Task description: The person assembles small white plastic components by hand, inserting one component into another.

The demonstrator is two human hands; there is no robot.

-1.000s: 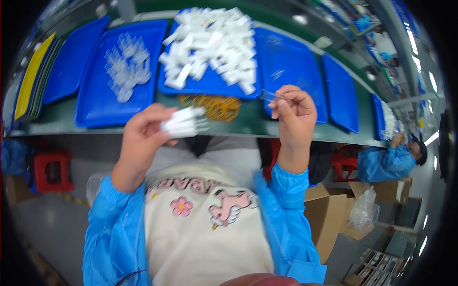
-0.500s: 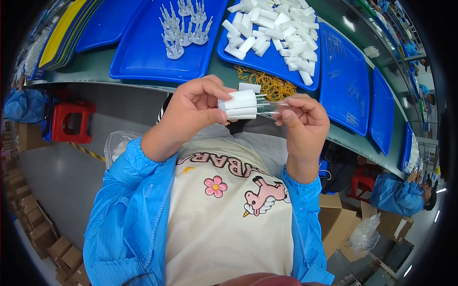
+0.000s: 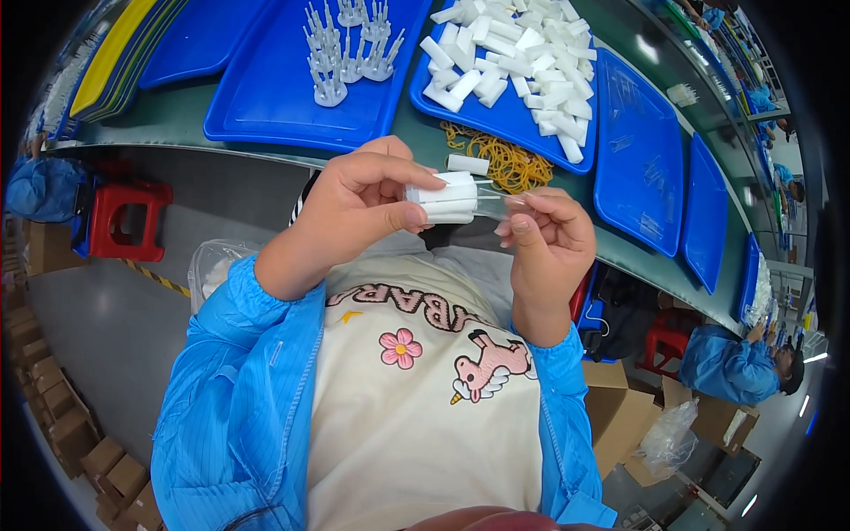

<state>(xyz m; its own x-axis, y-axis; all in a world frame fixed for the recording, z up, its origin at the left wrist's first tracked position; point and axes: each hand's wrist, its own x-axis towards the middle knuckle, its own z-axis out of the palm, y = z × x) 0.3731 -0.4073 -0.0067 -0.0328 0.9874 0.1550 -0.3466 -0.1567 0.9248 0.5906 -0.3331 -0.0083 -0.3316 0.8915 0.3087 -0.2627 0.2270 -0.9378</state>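
1. Left hand [image 3: 367,195] grasps the foam-sleeved holder [image 3: 447,200], front-left of the rubber bands [image 3: 521,165];
2. right fingertips [image 3: 521,224] pinch a clear tube [image 3: 492,206] in front of the bands, beside the holder's rods [image 3: 483,183]; fitting seems underway;
3. next move likely calls for careful alignment.

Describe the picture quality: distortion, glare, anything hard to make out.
Head view: the green table curves along its edge, corners black; head view: a white glare spot at upper right; head view: a clear piece by the right hand looks faint, outline hard to trace.
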